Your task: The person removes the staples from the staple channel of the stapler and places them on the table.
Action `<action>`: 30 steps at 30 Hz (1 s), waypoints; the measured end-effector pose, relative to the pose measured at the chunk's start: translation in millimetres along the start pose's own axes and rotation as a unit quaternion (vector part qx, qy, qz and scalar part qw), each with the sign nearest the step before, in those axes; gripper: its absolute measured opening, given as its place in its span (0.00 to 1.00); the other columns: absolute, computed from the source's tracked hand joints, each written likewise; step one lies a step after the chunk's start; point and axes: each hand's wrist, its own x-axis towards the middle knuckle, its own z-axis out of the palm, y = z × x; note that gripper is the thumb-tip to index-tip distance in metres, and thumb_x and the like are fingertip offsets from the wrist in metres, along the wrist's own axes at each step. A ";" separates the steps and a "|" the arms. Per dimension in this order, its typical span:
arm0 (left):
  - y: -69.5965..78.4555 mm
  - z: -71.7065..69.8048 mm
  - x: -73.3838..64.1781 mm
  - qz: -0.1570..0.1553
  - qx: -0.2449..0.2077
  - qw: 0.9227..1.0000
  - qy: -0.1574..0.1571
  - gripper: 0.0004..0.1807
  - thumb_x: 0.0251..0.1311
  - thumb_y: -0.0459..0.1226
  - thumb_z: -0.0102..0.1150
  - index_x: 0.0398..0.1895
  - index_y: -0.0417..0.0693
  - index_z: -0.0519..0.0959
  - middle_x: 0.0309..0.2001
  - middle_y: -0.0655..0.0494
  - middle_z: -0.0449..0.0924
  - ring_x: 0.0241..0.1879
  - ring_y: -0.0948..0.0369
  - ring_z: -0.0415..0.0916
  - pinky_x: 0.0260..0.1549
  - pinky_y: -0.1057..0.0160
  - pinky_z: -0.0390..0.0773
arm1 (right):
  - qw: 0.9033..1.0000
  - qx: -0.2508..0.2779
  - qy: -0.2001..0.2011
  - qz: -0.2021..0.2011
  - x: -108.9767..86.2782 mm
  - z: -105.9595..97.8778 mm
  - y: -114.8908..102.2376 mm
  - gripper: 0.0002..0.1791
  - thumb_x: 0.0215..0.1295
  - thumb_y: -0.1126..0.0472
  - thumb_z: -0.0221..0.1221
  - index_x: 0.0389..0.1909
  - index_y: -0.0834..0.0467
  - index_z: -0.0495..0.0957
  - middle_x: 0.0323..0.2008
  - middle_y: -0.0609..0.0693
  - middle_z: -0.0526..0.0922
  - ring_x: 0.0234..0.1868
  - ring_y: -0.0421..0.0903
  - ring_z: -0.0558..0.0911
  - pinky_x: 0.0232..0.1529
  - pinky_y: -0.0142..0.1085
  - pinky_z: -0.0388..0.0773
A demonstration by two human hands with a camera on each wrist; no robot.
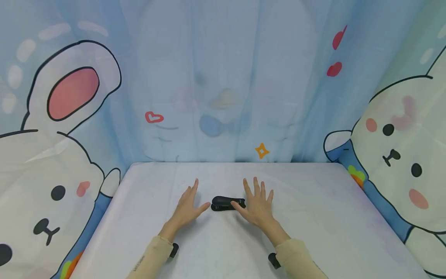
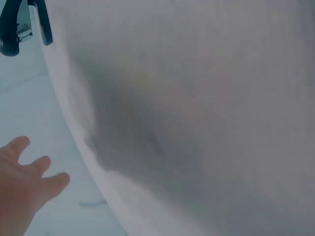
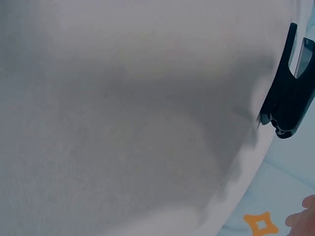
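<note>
A black stapler [image 1: 223, 204] lies lengthwise across the middle of the white table. Left of it hovers my left hand [image 1: 186, 211], fingers extended and thumb pointing at the stapler's rounded end. My right hand [image 1: 258, 209] is spread over the other end, its thumb overlapping the stapler in the head view. Neither hand grips anything. In the right wrist view the stapler [image 3: 290, 83] shows at the right edge, its arms apart at one end. The left wrist view catches only the stapler's tips [image 2: 44, 22] at the top left, above fingers of my left hand [image 2: 24, 187].
The white table [image 1: 331, 217] reaches back to a blue curtain [image 1: 223, 77] printed with cartoon animals. Small black wrist cameras sit under both cuffs, at the left wrist [image 1: 174, 250] and right wrist [image 1: 274, 260]. Hand shadows fall on the tabletop.
</note>
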 end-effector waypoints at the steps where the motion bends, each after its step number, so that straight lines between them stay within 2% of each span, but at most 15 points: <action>1: -0.6 1.9 -0.3 -0.005 -0.015 1.000 -0.003 0.53 0.61 0.58 0.60 0.80 0.55 0.41 0.76 0.45 0.53 0.74 0.41 0.47 0.64 0.33 0.51 | 1.000 0.001 -0.002 0.000 -0.3 0.1 -0.7 0.53 0.59 0.27 0.54 0.78 0.54 0.52 0.75 0.67 0.48 0.73 0.72 0.48 0.62 0.74 0.40; 3: -0.9 4.9 -1.0 -0.011 -0.045 0.999 -0.005 0.54 0.61 0.57 0.62 0.80 0.56 0.39 0.75 0.46 0.55 0.74 0.42 0.49 0.64 0.34 0.54 | 1.000 0.000 -0.001 -0.003 -0.8 0.4 -1.7 0.53 0.60 0.28 0.54 0.77 0.54 0.53 0.75 0.68 0.48 0.73 0.72 0.49 0.62 0.74 0.41; 7: 1.1 6.7 -1.4 -0.003 -0.094 0.996 -0.007 0.53 0.61 0.51 0.65 0.80 0.53 0.41 0.72 0.47 0.64 0.71 0.44 0.58 0.63 0.36 0.58 | 1.000 -0.001 -0.004 -0.008 -0.5 1.3 -2.7 0.53 0.60 0.28 0.53 0.78 0.54 0.51 0.76 0.67 0.47 0.73 0.72 0.49 0.62 0.73 0.40; 14: -4.5 11.7 1.3 0.045 -0.165 0.985 -0.020 0.52 0.59 0.36 0.67 0.78 0.42 0.43 0.55 0.39 0.79 0.53 0.44 0.78 0.52 0.41 0.73 | 0.999 0.030 -0.010 -0.027 0.6 3.5 -9.0 0.48 0.63 0.32 0.54 0.77 0.55 0.54 0.75 0.66 0.50 0.73 0.70 0.51 0.64 0.70 0.44; 20: -4.7 13.1 1.9 0.063 -0.174 0.982 -0.029 0.51 0.57 0.30 0.68 0.77 0.37 0.45 0.49 0.41 0.83 0.46 0.47 0.83 0.46 0.48 0.78 | 0.994 0.076 -0.014 -0.074 2.8 4.7 -17.0 0.42 0.68 0.40 0.55 0.76 0.57 0.56 0.74 0.65 0.55 0.71 0.71 0.55 0.64 0.68 0.52; 25: -3.0 14.3 3.8 0.073 -0.182 0.980 -0.041 0.46 0.56 0.27 0.66 0.75 0.33 0.50 0.47 0.41 0.84 0.44 0.46 0.83 0.46 0.49 0.79 | 0.992 0.091 -0.027 -0.084 6.6 4.1 -25.5 0.39 0.71 0.44 0.55 0.76 0.59 0.56 0.73 0.65 0.58 0.70 0.71 0.58 0.63 0.66 0.57; 30: -2.3 16.8 5.2 0.073 -0.174 0.981 -0.044 0.41 0.57 0.28 0.66 0.72 0.31 0.57 0.44 0.41 0.84 0.42 0.48 0.84 0.44 0.49 0.79 | 0.990 0.104 -0.045 -0.088 7.8 1.5 -33.2 0.38 0.72 0.47 0.54 0.76 0.60 0.55 0.72 0.65 0.59 0.69 0.69 0.61 0.64 0.62 0.59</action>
